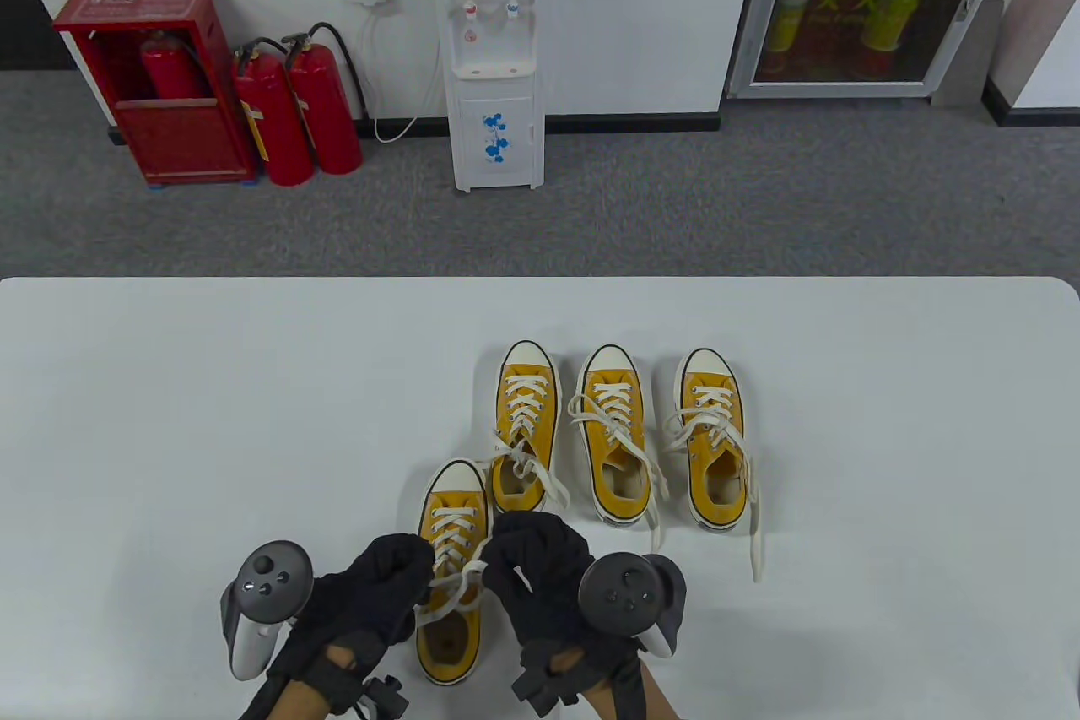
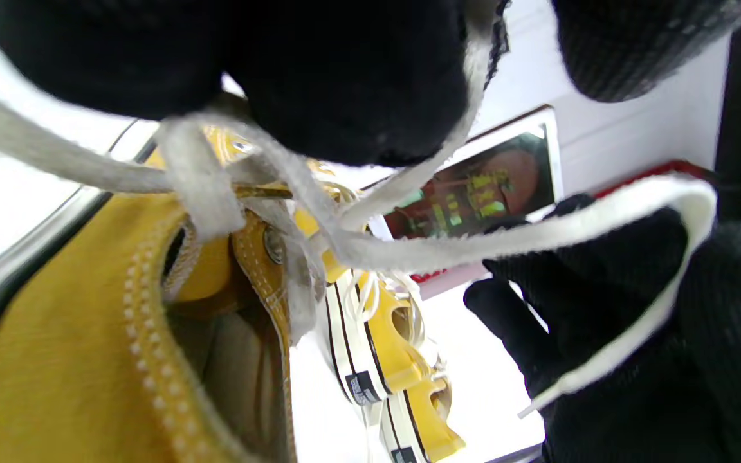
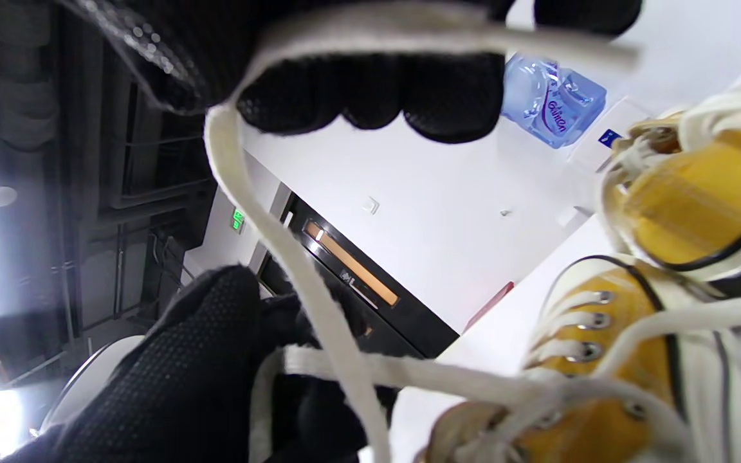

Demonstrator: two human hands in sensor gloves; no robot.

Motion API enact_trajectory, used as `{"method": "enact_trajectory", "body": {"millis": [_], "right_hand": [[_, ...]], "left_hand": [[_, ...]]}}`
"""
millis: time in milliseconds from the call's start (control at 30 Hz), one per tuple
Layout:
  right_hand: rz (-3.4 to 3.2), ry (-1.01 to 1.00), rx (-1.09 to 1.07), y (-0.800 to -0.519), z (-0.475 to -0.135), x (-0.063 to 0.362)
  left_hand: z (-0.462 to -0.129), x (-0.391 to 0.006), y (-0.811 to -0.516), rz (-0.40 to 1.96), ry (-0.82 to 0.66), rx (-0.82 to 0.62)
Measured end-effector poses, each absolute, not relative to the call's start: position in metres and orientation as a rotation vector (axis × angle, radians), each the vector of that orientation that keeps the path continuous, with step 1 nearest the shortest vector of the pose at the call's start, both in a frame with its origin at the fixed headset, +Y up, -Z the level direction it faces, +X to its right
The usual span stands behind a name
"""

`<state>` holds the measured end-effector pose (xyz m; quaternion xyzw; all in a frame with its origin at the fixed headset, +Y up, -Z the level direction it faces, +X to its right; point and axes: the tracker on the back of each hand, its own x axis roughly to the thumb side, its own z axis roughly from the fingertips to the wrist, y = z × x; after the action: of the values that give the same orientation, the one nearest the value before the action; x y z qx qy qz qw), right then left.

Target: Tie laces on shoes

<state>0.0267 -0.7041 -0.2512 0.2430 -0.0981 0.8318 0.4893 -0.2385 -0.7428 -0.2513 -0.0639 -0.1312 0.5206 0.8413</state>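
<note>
Shoe in hand: nearest yellow sneaker (image 1: 451, 576), lower centre of the table view, in front of the row of three
Left hand (image 1: 371, 593): fingers curled, pinching one white lace (image 2: 505, 244) of that sneaker
Right hand (image 1: 540, 576): fingers curled round the other lace end (image 3: 293, 257)
Progress: laces crossed and pulled out; no finished bow visible
Left to do: the three sneakers (image 1: 612, 433) behind show loose, trailing laces; judged untied
</note>
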Motion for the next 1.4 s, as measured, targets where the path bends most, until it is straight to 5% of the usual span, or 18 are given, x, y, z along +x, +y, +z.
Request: {"method": "enact_trajectory", "body": {"millis": [400,1033,1400], "right_hand": [[1.866,-0.26,0.604,-0.697,-0.241,0.019],[2.04,-0.277,0.287,-0.731,-0.263,0.039],[2.244,-0.244,0.334,-0.739,-0.262,0.011]], "left_hand": [[-0.238,-0.214,-0.725,0.68,-0.384,0.009],[-0.245,-0.224,-0.728,1.159,-0.41,-0.155],[-0.248,-0.228,-0.739,1.436,-0.335,-0.236]]}}
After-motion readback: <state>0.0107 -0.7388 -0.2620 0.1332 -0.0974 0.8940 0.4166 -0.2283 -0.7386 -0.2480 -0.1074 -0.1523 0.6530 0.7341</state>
